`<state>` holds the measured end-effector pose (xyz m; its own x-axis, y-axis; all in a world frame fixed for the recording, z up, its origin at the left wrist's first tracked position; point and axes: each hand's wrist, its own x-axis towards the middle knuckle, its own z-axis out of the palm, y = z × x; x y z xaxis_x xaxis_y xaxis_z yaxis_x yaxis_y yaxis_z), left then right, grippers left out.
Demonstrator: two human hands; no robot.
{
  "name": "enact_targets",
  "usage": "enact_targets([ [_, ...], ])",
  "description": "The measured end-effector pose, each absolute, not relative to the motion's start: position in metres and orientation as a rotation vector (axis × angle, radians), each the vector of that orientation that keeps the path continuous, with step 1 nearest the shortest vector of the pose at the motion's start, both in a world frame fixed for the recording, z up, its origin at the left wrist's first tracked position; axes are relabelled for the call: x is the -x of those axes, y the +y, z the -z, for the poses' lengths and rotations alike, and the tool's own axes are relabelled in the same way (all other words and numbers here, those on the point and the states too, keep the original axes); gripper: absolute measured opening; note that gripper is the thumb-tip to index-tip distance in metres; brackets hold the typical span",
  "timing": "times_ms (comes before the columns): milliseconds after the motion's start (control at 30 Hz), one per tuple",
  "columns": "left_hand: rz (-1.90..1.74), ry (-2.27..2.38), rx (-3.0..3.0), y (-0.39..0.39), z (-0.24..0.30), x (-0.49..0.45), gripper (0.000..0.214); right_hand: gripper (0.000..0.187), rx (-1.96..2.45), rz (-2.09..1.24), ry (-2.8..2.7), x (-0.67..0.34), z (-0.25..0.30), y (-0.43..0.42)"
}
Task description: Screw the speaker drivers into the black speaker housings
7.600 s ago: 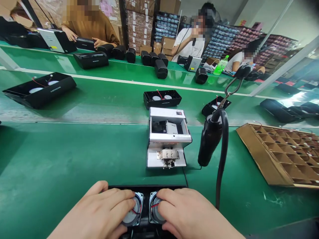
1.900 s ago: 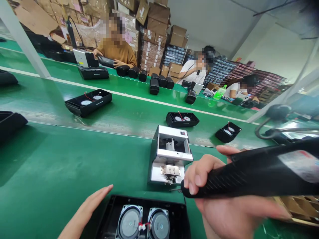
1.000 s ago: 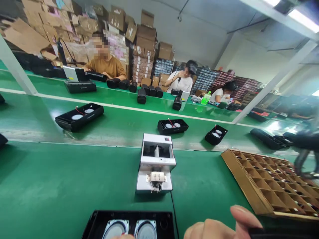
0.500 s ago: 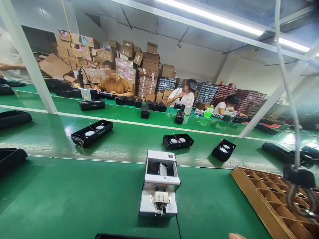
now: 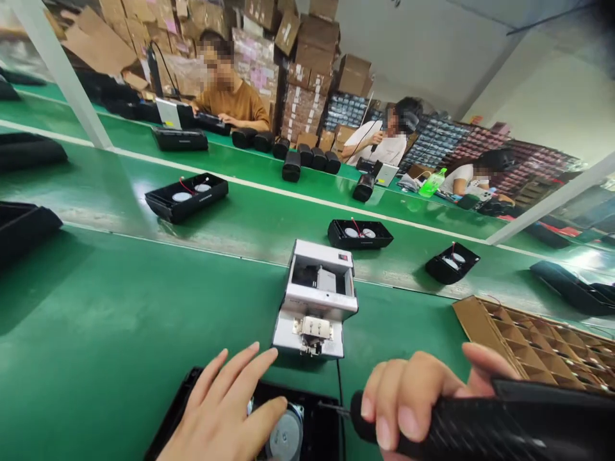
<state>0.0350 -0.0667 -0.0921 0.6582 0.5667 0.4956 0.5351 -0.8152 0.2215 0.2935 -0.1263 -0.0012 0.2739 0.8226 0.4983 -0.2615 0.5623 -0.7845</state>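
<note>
My left hand [image 5: 225, 406] lies with its fingers apart over a black speaker housing [image 5: 298, 392], its thumb resting on a round metal speaker driver [image 5: 288, 436]. The hand covers most of the housing, and a second driver is hidden. My right hand [image 5: 408, 403] is closed around a black electric screwdriver [image 5: 446, 429], whose thin bit [image 5: 329, 406] points left just above the housing's edge. A white screw feeder machine [image 5: 314, 301] stands just beyond both hands.
A cardboard divider tray [image 5: 533, 346] lies to the right on the green workbench [image 5: 120, 320]. Several black housings sit on the belt beyond, including one [image 5: 186, 197]. Co-workers sit at the far line among black speakers, with stacked cartons behind them.
My right hand has brought the screwdriver into view from the right, and my left hand has moved onto the housing. The view has tilted down toward the housing and turned slightly.
</note>
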Motion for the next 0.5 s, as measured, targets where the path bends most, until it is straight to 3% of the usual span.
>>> enact_targets([
  [167,-0.453,0.835,-2.74,-0.061,0.081,-0.041,0.057,0.039,0.597,-0.84,-1.048,-0.292,0.014,-0.124],
  [267,-0.302,0.82,-2.661,-0.057,0.066,-0.047,0.057,0.038,0.573,-0.939,-1.148,-0.291,0.026,-0.121],
  [500,-0.404,0.831,-2.548,-0.055,0.072,-0.047,0.049,0.033,0.792,-0.951,-0.85,-0.263,0.028,-0.127],
])
